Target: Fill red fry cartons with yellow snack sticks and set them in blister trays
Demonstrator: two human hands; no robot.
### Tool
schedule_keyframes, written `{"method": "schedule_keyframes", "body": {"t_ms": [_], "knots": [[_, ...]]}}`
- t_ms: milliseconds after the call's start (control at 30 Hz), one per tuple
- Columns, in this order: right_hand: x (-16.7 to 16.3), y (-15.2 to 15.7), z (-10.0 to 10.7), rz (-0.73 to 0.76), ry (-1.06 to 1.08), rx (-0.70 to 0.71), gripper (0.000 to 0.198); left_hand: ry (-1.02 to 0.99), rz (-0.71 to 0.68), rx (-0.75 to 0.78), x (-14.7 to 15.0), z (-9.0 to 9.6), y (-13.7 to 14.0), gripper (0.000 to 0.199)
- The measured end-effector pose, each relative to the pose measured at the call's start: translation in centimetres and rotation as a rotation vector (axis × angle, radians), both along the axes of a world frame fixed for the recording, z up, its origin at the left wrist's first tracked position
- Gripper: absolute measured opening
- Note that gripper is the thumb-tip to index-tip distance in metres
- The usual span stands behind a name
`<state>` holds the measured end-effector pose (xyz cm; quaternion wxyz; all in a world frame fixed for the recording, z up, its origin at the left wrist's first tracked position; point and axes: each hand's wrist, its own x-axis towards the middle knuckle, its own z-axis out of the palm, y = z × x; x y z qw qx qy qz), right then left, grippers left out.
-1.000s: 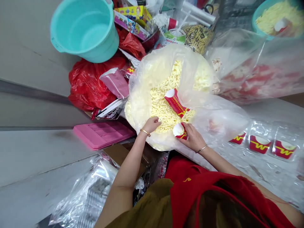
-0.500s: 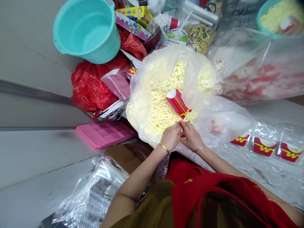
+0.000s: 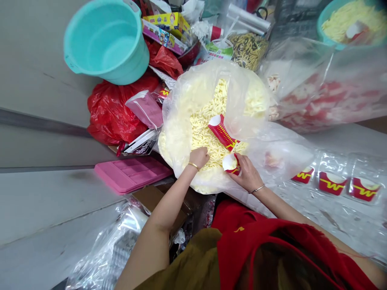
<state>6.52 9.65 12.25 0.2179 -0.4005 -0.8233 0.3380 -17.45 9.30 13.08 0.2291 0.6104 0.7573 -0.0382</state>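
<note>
In the head view, my right hand (image 3: pixel 247 174) grips a small red and white fries carton (image 3: pixel 230 163), its open mouth and white inside turned up to the left. My left hand (image 3: pixel 199 156) is down on the pale yellow fry-shaped sticks (image 3: pixel 202 131), its fingers curled closed; what lies inside them is hidden. The sticks fill a large clear plastic bag (image 3: pixel 178 106) with its sides spread wide. On top of the sticks, just beyond my right hand, lies a stack of nested red fries cartons (image 3: pixel 223 133).
A turquoise bucket (image 3: pixel 104 38) stands at the back left above a red plastic bag (image 3: pixel 113 112). A pink tray (image 3: pixel 131 173) lies at left. Packed red cartons (image 3: pixel 332 183) are on the right. Behind them sit a large clear bag (image 3: pixel 320 96) and a turquoise basin (image 3: pixel 328 34) of sticks.
Both hands were together at a folded carton. The carton now shows open in my right hand, and my left hand has moved left onto the sticks. The view has shifted slightly.
</note>
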Motion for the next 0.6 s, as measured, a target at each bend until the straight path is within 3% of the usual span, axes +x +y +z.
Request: {"method": "schedule_keyframes", "body": {"t_ms": [67,167,300,467,600], "knots": [[0.2,0.1,0.0,-0.015,0.003,-0.007,0.073,-0.266,0.168,0.065,-0.4,0.2,-0.2,0.006],[0.0,0.4,0.1,-0.022,-0.002,-0.004,0.073,-0.777,0.437,0.138,-0.5,1.5,-0.6,0.018],[-1.3,0.9,0.4,-0.013,0.007,0.018,0.072,-1.194,0.598,0.063,0.6,4.1,-1.3,0.027],[-3.0,1.8,1.1,-0.015,0.015,0.055,0.072,-1.278,0.493,-0.135,2.3,5.9,-1.0,0.026],[-3.2,1.9,1.5,0.036,0.033,0.054,0.070,-1.038,0.429,0.041,3.0,5.2,-0.4,0.023]]}}
